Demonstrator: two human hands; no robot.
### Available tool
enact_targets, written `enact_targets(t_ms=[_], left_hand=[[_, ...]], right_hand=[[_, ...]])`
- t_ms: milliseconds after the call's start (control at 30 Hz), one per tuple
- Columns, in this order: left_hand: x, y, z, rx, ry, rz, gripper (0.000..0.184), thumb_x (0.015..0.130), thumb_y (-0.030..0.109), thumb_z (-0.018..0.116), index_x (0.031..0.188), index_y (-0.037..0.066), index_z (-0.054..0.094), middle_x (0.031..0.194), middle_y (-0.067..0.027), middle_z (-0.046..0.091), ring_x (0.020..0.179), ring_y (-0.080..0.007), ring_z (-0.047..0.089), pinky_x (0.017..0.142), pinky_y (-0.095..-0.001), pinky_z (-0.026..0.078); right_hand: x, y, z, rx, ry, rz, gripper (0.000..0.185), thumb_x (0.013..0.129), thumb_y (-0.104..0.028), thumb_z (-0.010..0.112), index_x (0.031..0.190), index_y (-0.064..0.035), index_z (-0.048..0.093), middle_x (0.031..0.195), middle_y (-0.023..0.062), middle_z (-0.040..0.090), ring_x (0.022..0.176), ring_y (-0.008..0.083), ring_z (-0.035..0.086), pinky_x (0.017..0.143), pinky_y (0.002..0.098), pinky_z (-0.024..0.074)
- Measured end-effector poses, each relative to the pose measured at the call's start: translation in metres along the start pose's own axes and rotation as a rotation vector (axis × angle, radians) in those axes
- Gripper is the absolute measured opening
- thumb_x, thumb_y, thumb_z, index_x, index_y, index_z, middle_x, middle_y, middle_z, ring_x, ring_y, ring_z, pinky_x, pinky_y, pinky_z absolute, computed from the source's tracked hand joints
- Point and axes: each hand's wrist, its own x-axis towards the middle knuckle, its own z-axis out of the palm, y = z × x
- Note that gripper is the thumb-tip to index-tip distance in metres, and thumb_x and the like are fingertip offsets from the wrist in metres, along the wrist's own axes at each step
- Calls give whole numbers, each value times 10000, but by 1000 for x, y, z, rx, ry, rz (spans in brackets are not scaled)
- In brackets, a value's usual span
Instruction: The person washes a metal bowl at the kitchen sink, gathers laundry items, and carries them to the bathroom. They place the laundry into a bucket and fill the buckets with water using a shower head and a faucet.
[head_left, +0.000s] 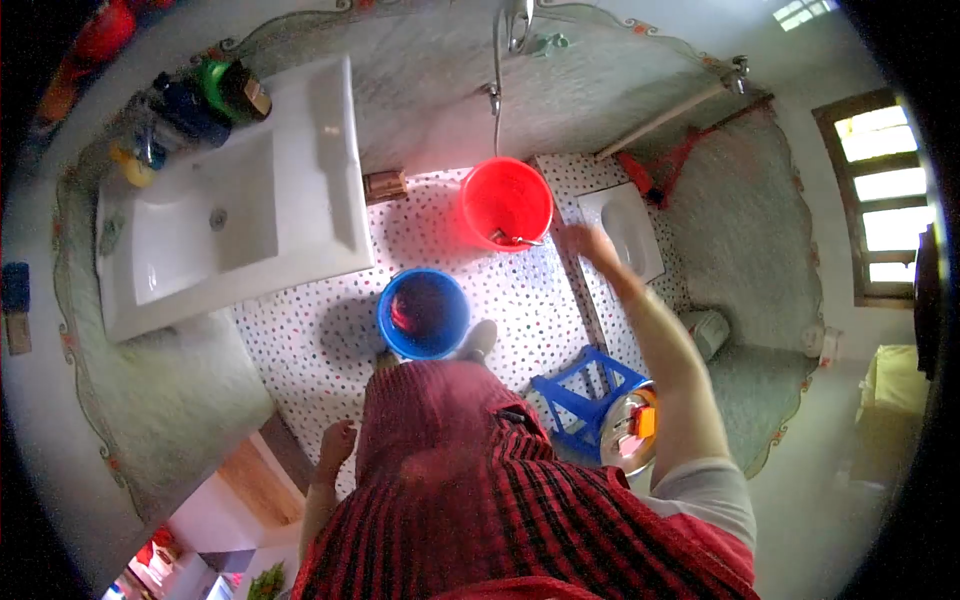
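My right hand (590,243) reaches forward, just right of a red bucket (487,190). A gap shows between the hand and the bucket's rim; its fingers are smeared, so I cannot tell their pose. A metal handle (528,241) pokes over the bucket's near rim, and what it belongs to is unclear. Low on the left hangs my left hand (338,442), its fingers curled in with nothing visible in them. Between my feet and the red bucket stands a blue bucket (383,318) with something dark reddish inside.
A white washbasin (315,240) with several bottles (215,95) juts out on the left. At right, a squat toilet (650,235) is set in a raised step. A blue stool (570,400) carries a steel bowl (612,440) with orange and pink items. The floor (285,300) is spotted.
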Motion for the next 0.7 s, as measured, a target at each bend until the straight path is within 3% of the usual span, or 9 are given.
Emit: enact_targets(t_ms=[100, 133, 200, 233, 267, 367, 500, 567, 700], left_hand=[[17, -35, 3, 43, -156, 5, 397, 851, 333, 506, 1027, -12, 593, 951, -204, 609, 828, -301, 613, 698, -400, 488], [25, -36, -3, 70, -203, -11, 389, 847, 326, 514, 1019, -13, 595, 942, -204, 612, 819, -302, 615, 697, -398, 487], [34, -30, -23, 131, -306, -56, 373, 839, 312, 530, 1004, -15, 600, 922, -204, 618, 801, -302, 617, 695, -395, 487], [58, -131, 16, -167, -119, 21, 316, 820, 271, 554, 978, 5, 614, 854, -193, 630, 740, -303, 623, 662, -388, 488], [57, -126, 4, -76, -112, -19, 292, 813, 252, 555, 969, 13, 618, 834, -187, 631, 736, -297, 624, 662, -385, 488], [73, -94, -35, 89, -106, -128, 237, 799, 201, 550, 947, 33, 626, 792, -174, 634, 728, -281, 626, 660, -371, 487], [93, -70, -40, 92, -15, -92, 212, 792, 167, 538, 933, 33, 623, 773, -158, 634, 704, -257, 620, 651, -336, 483], [93, -57, -28, 11, 44, -27, 206, 788, 159, 544, 927, 30, 622, 767, -143, 640, 676, -252, 615, 641, -318, 480], [69, -14, 4, -265, -159, -303, 204, 809, 176, 545, 955, 60, 628, 853, -125, 659, 692, -251, 617, 655, -322, 478]], right_hand=[[-184, 90, 135, 944, -63, 343, 290, 837, -293, 502, 867, -37, 635, 697, 45, 615, 549, 113, 550, 452, 283, 432], [-253, 93, 180, 556, -164, 276, 214, 792, -260, 548, 818, -58, 616, 647, 41, 569, 533, 143, 524, 435, 303, 409], [-338, -10, 174, 1112, -219, 867, 119, 755, -181, 591, 810, -76, 581, 590, 42, 500, 535, 196, 507, 421, 330, 381], [-374, -1, 210, 1230, -257, 928, 136, 768, -198, 598, 824, -74, 598, 598, 42, 507, 535, 185, 504, 422, 314, 364], [-409, 10, 247, 1341, -292, 997, 154, 781, -215, 604, 838, -72, 616, 605, 42, 514, 535, 174, 501, 423, 298, 348], [-448, -5, 286, 311, -412, 301, 315, 807, -282, 601, 908, 14, 635, 829, 93, 646, 741, 201, 584, 668, 335, 443], [-417, -48, 236, 211, -381, 393, 319, 820, -273, 586, 988, -3, 623, 796, 101, 648, 720, 176, 595, 659, 327, 467], [-392, -39, 228, 592, -208, 818, 313, 844, -256, 557, 1032, -10, 605, 733, 68, 639, 650, 148, 595, 570, 303, 474], [-352, 34, 249, 609, 19, 579, 323, 849, -284, 561, 1082, -63, 599, 729, 44, 630, 611, 113, 589, 526, 257, 466]])
